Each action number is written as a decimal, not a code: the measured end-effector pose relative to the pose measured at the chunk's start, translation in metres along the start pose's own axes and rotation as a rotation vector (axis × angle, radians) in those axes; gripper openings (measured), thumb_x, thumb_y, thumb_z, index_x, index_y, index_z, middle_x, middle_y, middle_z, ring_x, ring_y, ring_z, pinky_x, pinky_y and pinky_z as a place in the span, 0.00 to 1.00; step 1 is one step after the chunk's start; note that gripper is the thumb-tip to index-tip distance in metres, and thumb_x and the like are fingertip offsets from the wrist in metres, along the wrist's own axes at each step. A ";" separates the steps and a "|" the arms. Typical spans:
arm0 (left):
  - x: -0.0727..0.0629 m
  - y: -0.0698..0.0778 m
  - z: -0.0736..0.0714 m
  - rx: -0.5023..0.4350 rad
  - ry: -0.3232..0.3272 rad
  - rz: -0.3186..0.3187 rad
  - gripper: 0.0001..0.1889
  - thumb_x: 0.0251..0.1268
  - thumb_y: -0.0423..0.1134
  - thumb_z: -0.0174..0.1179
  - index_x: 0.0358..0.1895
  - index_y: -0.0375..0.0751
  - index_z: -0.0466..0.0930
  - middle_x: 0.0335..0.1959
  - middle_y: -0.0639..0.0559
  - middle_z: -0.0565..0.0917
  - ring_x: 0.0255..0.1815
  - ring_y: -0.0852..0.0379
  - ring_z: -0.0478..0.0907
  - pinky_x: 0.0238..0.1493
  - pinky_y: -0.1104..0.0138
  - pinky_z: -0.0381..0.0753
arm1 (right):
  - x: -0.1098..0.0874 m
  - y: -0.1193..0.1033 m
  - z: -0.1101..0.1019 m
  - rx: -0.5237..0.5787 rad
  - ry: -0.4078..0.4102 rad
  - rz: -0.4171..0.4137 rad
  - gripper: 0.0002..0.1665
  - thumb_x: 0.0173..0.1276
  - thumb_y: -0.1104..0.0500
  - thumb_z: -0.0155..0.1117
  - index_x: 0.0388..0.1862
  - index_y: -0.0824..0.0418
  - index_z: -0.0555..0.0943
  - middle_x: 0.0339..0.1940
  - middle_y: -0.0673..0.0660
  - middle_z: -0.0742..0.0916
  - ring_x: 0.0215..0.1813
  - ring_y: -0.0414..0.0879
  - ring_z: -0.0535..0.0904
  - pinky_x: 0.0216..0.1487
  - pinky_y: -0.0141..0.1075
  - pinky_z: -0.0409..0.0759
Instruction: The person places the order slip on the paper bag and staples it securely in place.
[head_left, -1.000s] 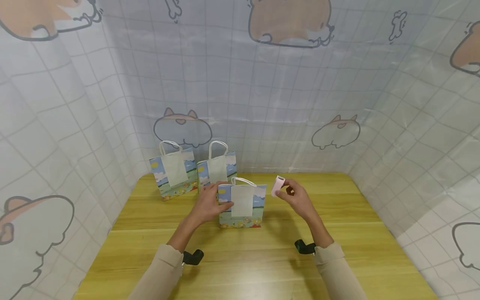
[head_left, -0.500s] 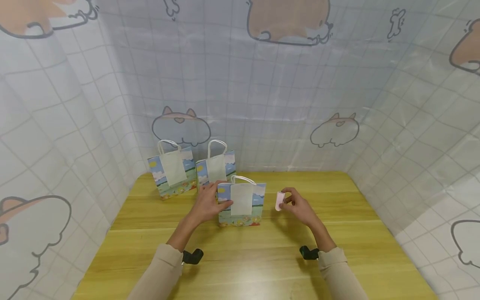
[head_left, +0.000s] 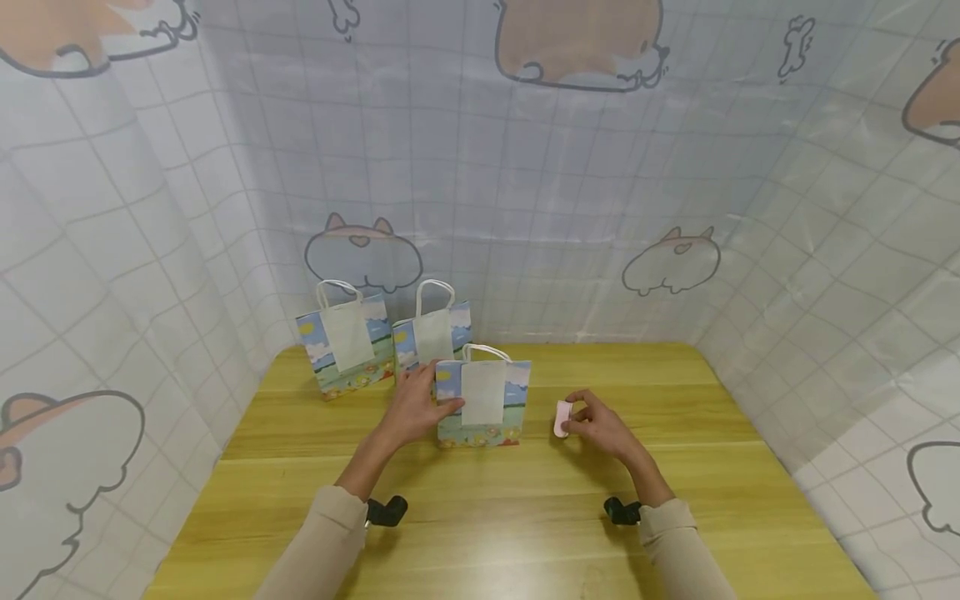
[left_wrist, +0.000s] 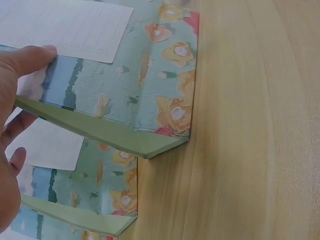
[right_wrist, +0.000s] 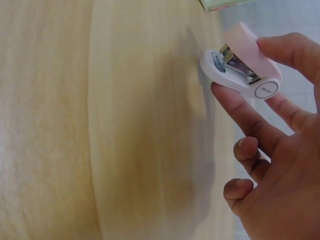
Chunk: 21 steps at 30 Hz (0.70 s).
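My left hand pinches the left side of a paper gift bag, thumb on the front and fingers behind. This bag stands upright with white handles, a white lined label and a painted sky-and-flowers print. In the left wrist view the thumb lies at the edge of the label, and the bag's green side shows. To the right of the bag, my right hand holds a small pink and white stapler between thumb and fingers. The right wrist view shows the stapler with its jaws apart, nothing between them.
Two similar gift bags stand behind and to the left, one at the far left and one in the middle. The wooden table ends against a curtain printed with dogs, which encloses the back and both sides.
My right hand has come down and toward me with the stapler, which was higher and near the bag's upper right edge. The left hand still grips the bag, which has shifted slightly away from me.
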<state>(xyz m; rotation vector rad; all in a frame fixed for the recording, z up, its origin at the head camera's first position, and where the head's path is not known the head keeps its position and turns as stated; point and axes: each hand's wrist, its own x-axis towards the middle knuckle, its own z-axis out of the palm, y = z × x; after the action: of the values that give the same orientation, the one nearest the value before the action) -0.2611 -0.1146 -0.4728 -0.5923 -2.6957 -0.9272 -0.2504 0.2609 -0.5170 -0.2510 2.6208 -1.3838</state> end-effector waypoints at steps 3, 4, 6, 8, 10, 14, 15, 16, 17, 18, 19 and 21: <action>0.002 -0.001 0.002 0.002 -0.003 -0.005 0.48 0.63 0.56 0.69 0.74 0.24 0.60 0.66 0.31 0.75 0.70 0.32 0.67 0.72 0.37 0.53 | 0.000 0.002 0.001 0.013 -0.008 0.009 0.32 0.71 0.50 0.67 0.68 0.57 0.68 0.47 0.61 0.86 0.49 0.53 0.83 0.48 0.48 0.77; 0.003 -0.001 0.002 0.008 -0.005 -0.004 0.48 0.63 0.56 0.68 0.74 0.24 0.60 0.66 0.31 0.75 0.70 0.32 0.68 0.71 0.36 0.53 | 0.000 0.003 0.001 0.013 -0.008 0.014 0.32 0.71 0.50 0.67 0.69 0.57 0.68 0.47 0.61 0.86 0.49 0.53 0.82 0.49 0.49 0.77; 0.005 -0.001 0.005 0.011 -0.006 -0.007 0.48 0.64 0.56 0.68 0.74 0.25 0.60 0.66 0.31 0.75 0.68 0.33 0.70 0.71 0.36 0.54 | 0.000 0.005 0.001 0.019 -0.005 0.029 0.32 0.71 0.49 0.67 0.69 0.57 0.68 0.49 0.61 0.85 0.51 0.53 0.82 0.51 0.50 0.77; 0.008 0.001 0.009 0.023 -0.005 -0.009 0.47 0.63 0.56 0.68 0.73 0.25 0.61 0.63 0.32 0.78 0.64 0.33 0.74 0.69 0.37 0.60 | 0.001 0.006 0.000 0.016 -0.003 0.041 0.33 0.70 0.47 0.67 0.68 0.55 0.69 0.50 0.60 0.85 0.52 0.51 0.82 0.53 0.49 0.77; 0.012 0.002 0.014 0.041 -0.015 -0.018 0.46 0.63 0.57 0.68 0.73 0.26 0.63 0.59 0.34 0.81 0.58 0.35 0.78 0.64 0.40 0.69 | 0.001 0.008 -0.001 0.010 0.003 0.048 0.33 0.71 0.46 0.67 0.68 0.57 0.69 0.52 0.60 0.84 0.52 0.51 0.81 0.53 0.48 0.77; 0.019 0.003 0.024 0.077 -0.065 -0.046 0.45 0.64 0.59 0.66 0.74 0.30 0.63 0.60 0.37 0.81 0.55 0.39 0.81 0.54 0.47 0.79 | 0.002 0.010 -0.002 0.007 0.006 0.050 0.34 0.70 0.47 0.67 0.67 0.63 0.70 0.53 0.61 0.82 0.51 0.51 0.79 0.52 0.45 0.76; 0.020 0.003 0.027 0.076 -0.084 -0.060 0.46 0.65 0.60 0.65 0.75 0.31 0.61 0.62 0.37 0.80 0.56 0.39 0.81 0.55 0.49 0.79 | 0.003 0.010 -0.002 0.009 0.004 0.051 0.34 0.70 0.47 0.67 0.67 0.64 0.70 0.53 0.62 0.82 0.51 0.51 0.78 0.52 0.44 0.76; 0.021 0.004 0.030 0.077 -0.098 -0.069 0.47 0.65 0.61 0.64 0.76 0.32 0.59 0.65 0.37 0.78 0.58 0.39 0.80 0.56 0.49 0.79 | 0.003 0.011 -0.002 0.009 0.003 0.051 0.35 0.71 0.47 0.67 0.67 0.65 0.70 0.53 0.62 0.82 0.50 0.51 0.78 0.51 0.44 0.75; 0.023 0.004 0.032 0.072 -0.107 -0.076 0.48 0.66 0.61 0.64 0.78 0.33 0.57 0.67 0.37 0.76 0.61 0.39 0.79 0.57 0.48 0.78 | 0.003 0.011 -0.002 0.010 0.001 0.052 0.35 0.71 0.47 0.66 0.67 0.65 0.70 0.53 0.62 0.81 0.50 0.51 0.78 0.51 0.43 0.75; 0.024 0.004 0.034 0.055 -0.114 -0.080 0.48 0.66 0.61 0.63 0.78 0.35 0.56 0.69 0.38 0.75 0.62 0.40 0.78 0.58 0.48 0.78 | 0.003 0.012 -0.001 0.009 0.001 0.055 0.35 0.71 0.46 0.66 0.67 0.65 0.70 0.53 0.62 0.81 0.50 0.51 0.77 0.51 0.43 0.75; 0.026 0.005 0.036 0.045 -0.118 -0.082 0.47 0.66 0.62 0.63 0.79 0.37 0.56 0.70 0.39 0.74 0.63 0.40 0.77 0.59 0.48 0.77 | 0.004 0.012 -0.001 0.011 0.000 0.058 0.35 0.71 0.46 0.66 0.67 0.66 0.70 0.53 0.62 0.81 0.50 0.51 0.77 0.51 0.43 0.75; 0.029 0.006 0.040 0.035 -0.122 -0.084 0.47 0.67 0.63 0.62 0.79 0.39 0.55 0.71 0.40 0.73 0.64 0.41 0.76 0.60 0.48 0.77 | 0.004 0.012 -0.001 0.006 0.003 0.063 0.36 0.71 0.45 0.66 0.68 0.65 0.70 0.54 0.61 0.81 0.50 0.50 0.78 0.51 0.43 0.75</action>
<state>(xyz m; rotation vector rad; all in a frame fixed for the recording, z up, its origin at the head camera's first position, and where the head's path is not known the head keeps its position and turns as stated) -0.2875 -0.0768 -0.4905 -0.5491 -2.8594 -0.8894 -0.2551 0.2671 -0.5268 -0.1646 2.6028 -1.3728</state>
